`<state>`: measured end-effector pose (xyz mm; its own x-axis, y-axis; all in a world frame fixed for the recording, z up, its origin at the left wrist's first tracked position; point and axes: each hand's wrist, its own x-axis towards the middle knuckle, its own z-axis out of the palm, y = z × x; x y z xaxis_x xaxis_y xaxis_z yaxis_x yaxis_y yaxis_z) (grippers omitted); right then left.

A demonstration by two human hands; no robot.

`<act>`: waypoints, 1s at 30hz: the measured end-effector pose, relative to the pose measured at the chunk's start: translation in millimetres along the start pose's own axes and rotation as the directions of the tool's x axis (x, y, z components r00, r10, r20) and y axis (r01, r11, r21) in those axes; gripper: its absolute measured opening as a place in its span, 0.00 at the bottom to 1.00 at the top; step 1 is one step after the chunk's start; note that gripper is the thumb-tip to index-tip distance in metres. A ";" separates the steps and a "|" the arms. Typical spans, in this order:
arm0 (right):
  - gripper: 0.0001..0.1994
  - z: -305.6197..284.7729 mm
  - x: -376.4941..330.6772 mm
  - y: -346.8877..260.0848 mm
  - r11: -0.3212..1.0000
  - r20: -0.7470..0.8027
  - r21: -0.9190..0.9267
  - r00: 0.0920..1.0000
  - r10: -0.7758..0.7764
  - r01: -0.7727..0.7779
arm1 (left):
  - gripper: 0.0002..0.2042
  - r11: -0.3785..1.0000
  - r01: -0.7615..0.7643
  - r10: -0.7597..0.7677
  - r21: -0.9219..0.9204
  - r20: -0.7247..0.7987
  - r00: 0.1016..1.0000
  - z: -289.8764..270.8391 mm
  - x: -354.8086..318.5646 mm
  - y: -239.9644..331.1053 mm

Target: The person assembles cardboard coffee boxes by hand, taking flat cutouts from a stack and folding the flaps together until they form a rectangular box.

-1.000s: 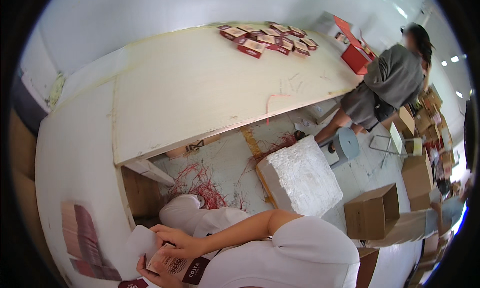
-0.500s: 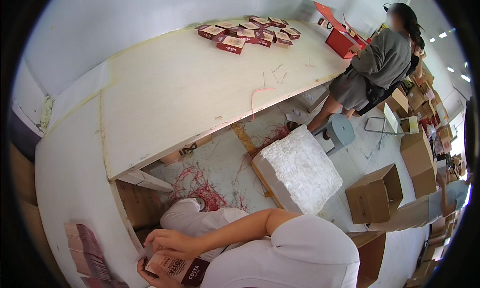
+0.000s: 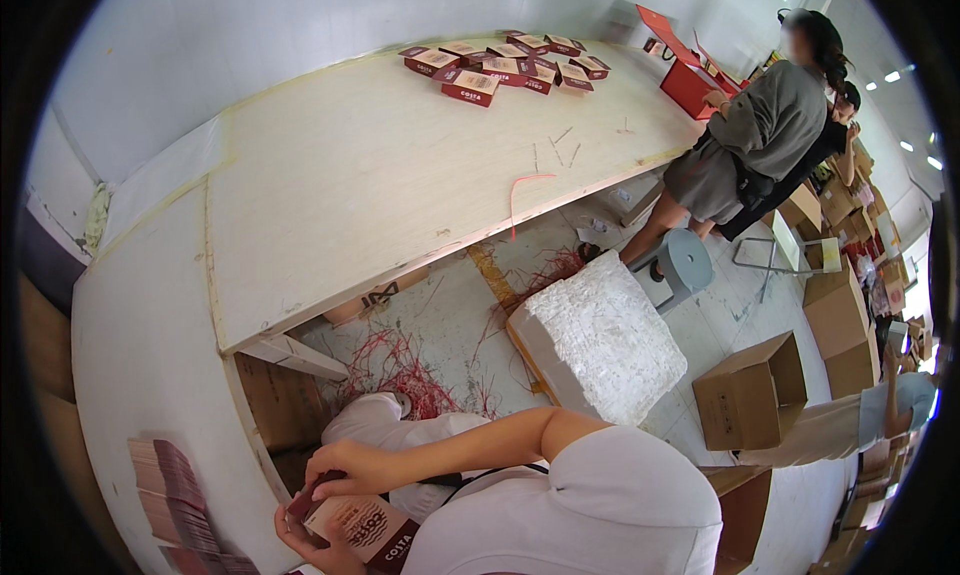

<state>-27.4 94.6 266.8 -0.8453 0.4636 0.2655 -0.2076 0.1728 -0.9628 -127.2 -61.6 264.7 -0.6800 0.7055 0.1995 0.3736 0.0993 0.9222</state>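
Observation:
Low in the head view I hold a small tan and maroon carton (image 3: 358, 523) in front of me. My left hand (image 3: 312, 545) is closed round its near left side, thumb on the printed top. My right hand (image 3: 350, 467) reaches over from above, its fingers closed on a maroon flap at the carton's far left end. The carton's underside and some fingertips are hidden. Left of my hands, a stack of flat carton blanks (image 3: 172, 495) lies on the white table.
Several folded cartons (image 3: 470, 87) lie at the table's (image 3: 330, 205) back. A person (image 3: 775, 125) stands by a red box (image 3: 690, 87) at the far right. A white foam block (image 3: 600, 340), a grey stool (image 3: 682, 265), an open cardboard box (image 3: 750, 390) and red paper shreds (image 3: 405, 375) are on the floor.
My right hand has shifted slightly up and right, and a maroon flap now shows under its fingers. The carton is tilted a little differently. The left hand stays on it.

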 end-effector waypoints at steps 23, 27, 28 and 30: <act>0.11 7.5 -44.2 19.4 0.952 0.047 0.304 0.998 -0.046 0.030 | 0.20 0.970 0.112 -0.109 -0.217 0.028 0.994 3.3 -17.4 -18.5; 0.12 14.8 -47.4 34.2 0.921 0.003 0.389 0.999 -0.032 0.028 | 0.22 0.959 0.189 -0.184 -0.211 0.047 0.982 6.5 -14.3 -7.5; 0.12 17.8 -44.5 32.9 0.913 0.004 0.406 1.000 -0.023 0.019 | 0.23 0.961 0.243 -0.243 -0.129 0.017 0.970 6.1 -14.5 12.8; 0.13 15.3 -41.7 28.5 0.910 -0.031 0.414 1.000 0.004 0.009 | 0.17 0.967 0.143 -0.151 -0.213 -0.022 0.988 9.5 -11.0 2.6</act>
<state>-5.6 66.9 227.6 -0.8305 0.4909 0.2631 -0.4006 -0.1982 -0.8946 -112.8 -62.4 261.7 -0.7424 0.6668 0.0651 0.1298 0.0477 0.9904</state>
